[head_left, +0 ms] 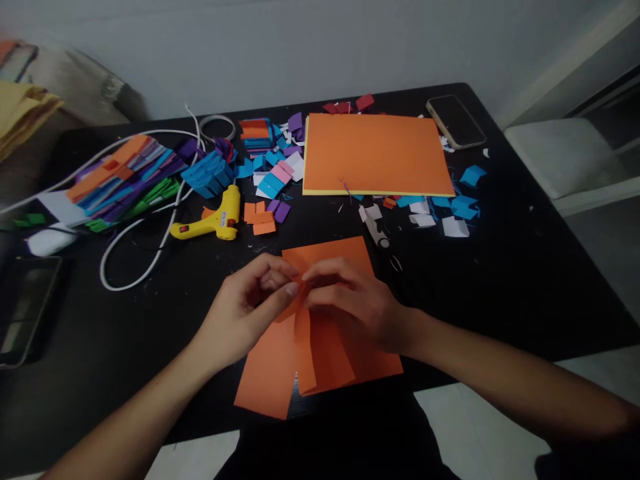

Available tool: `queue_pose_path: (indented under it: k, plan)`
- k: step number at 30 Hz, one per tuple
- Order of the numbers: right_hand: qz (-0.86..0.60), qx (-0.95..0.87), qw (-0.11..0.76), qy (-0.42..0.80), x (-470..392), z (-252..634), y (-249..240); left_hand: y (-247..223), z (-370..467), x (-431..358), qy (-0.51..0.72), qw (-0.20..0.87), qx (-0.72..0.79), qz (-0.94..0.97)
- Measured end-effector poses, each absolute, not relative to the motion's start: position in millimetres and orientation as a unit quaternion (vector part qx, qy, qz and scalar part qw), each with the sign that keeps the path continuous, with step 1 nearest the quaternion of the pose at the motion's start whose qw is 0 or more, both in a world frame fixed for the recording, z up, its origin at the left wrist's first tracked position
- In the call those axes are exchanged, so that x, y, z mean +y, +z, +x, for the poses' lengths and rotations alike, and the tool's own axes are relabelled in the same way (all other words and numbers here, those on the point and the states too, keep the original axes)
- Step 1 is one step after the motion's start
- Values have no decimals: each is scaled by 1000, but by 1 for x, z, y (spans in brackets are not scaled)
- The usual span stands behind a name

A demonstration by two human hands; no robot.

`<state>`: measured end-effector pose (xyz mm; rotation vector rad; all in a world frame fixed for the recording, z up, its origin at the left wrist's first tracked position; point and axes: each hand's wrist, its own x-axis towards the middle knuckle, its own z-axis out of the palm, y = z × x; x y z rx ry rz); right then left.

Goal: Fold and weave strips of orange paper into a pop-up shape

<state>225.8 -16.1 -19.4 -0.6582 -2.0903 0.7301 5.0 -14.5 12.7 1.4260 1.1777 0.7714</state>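
Both hands meet over orange paper near the table's front edge. My left hand (250,307) pinches the upper end of a folded orange paper strip (304,353) between thumb and fingers. From the other side, my right hand (357,300) has its fingertips on the same end of the strip. The strip's lower end hangs toward me. Under the hands lies a larger orange sheet (380,363), partly covered by the right hand. Another orange paper piece (265,380) lies at lower left, its upper part hidden by the left hand.
A utility knife (374,227) lies beyond the right hand. A yellow glue gun (215,220) rests at left, beside a looped white cable (107,257). Stacked orange and yellow sheets (377,153), colored paper bundles (127,173), scraps, a tape roll (217,125) and phone (456,121) occupy the back.
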Motion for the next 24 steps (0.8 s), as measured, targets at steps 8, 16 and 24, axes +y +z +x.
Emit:
queue_pose_path:
  k: [8, 16, 24]
  plan:
    - [-282, -838, 348, 312, -15, 228, -8, 12, 4, -16, 291, 606, 461, 579]
    - [-196, -918, 333, 93, -12, 229, -8, 12, 3, -16, 283, 618, 421, 601]
    - [-197, -917, 338, 74, -11, 228, -5, 10, 3, -17, 268, 629, 418, 598]
